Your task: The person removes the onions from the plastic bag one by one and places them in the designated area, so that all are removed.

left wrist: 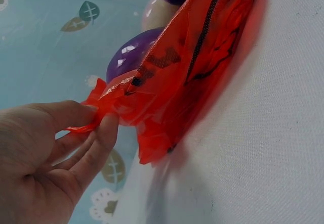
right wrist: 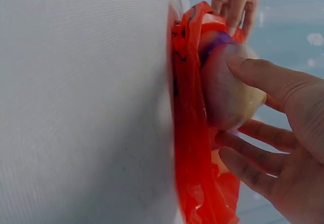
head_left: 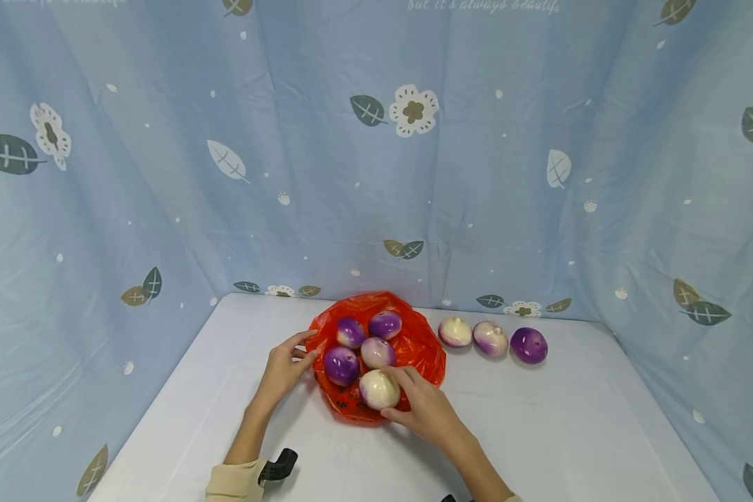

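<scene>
A red plastic bag [head_left: 423,348] lies spread on the table, with several glossy purple-and-white onions on it, such as a purple onion [head_left: 341,366]. My left hand [head_left: 286,371] pinches the bag's left edge between thumb and fingers; the left wrist view shows the red film [left wrist: 129,107] drawn out there. Over the near part of the bag, my right hand [head_left: 423,408] grips a cream-topped onion [head_left: 379,389], pale end up. In the right wrist view, the thumb lies on one side of that onion [right wrist: 228,87] and fingers on the other. Its underside is hidden.
Three more onions stand in a row right of the bag: a cream one [head_left: 454,332], a pale purple one [head_left: 491,339] and a dark purple one [head_left: 528,346]. The white table [head_left: 577,418] backs onto a blue patterned curtain [head_left: 326,209].
</scene>
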### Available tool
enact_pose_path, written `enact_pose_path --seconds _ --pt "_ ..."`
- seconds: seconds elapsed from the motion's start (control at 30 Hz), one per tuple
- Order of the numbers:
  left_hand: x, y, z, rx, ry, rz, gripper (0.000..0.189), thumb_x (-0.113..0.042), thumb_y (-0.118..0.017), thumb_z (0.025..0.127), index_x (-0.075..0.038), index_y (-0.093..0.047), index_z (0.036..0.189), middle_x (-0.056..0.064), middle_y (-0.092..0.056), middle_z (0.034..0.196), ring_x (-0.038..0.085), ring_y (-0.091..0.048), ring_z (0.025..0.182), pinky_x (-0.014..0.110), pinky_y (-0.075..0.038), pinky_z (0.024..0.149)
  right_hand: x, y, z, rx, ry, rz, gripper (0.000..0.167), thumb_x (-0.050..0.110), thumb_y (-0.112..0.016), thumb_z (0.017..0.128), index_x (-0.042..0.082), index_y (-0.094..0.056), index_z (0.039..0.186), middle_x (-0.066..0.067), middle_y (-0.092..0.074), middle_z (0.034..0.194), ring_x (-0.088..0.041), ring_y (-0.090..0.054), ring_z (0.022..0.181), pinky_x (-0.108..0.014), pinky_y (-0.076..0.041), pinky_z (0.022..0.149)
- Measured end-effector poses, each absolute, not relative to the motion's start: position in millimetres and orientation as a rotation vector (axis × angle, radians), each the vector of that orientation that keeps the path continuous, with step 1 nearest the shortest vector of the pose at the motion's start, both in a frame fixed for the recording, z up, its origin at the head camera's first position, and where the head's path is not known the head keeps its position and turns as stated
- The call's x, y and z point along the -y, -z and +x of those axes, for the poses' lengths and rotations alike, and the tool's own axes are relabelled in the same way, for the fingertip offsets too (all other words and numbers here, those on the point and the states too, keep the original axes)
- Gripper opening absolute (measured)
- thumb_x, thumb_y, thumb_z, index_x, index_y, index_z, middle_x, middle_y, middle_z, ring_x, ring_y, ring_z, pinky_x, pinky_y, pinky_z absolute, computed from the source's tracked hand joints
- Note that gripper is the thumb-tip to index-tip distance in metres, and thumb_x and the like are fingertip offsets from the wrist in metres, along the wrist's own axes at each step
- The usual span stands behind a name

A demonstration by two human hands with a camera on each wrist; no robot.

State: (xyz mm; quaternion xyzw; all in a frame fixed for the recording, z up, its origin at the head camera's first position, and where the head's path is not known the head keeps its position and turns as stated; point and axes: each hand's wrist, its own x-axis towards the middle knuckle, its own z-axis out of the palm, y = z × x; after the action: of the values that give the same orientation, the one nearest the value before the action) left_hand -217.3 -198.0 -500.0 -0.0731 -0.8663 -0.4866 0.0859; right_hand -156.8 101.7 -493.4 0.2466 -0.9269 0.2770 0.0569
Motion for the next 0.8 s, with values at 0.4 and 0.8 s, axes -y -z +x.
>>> enact_pose_path --seconds 0.4,0.8 --pt "197.9 500.6 -217.7 2.58 1.446 -0.212 0.042 -0.005 -0.071 0.088 -0.011 -0.063 0.129 0.015 -0.066 0.106 0.021 -0.071 0.081 0.018 -0.055 0.06 -116.2 485.8 -152.2 2.777 -0.83 0.663 0.067 0.038 -0.083 0.076 0.033 -0.051 0.135 0.007 -0.059 0.117 -0.016 -0.064 0.105 -0.044 -0.057 0.089" --pt "197.8 501.7 -217.9 2.568 1.447 -0.209 0.042 -0.004 -0.071 0.088 -0.009 -0.063 0.129 0.016 -0.066 0.106 0.019 -0.071 0.079 0.019 -0.056 0.06 -143.3 479.9 -153.3 2.745 -0.871 0.54 0.068 0.031 -0.086 0.075 0.032 -0.051 0.134 0.004 -0.061 0.121 -0.019 -0.065 0.109 -0.045 -0.055 0.094"
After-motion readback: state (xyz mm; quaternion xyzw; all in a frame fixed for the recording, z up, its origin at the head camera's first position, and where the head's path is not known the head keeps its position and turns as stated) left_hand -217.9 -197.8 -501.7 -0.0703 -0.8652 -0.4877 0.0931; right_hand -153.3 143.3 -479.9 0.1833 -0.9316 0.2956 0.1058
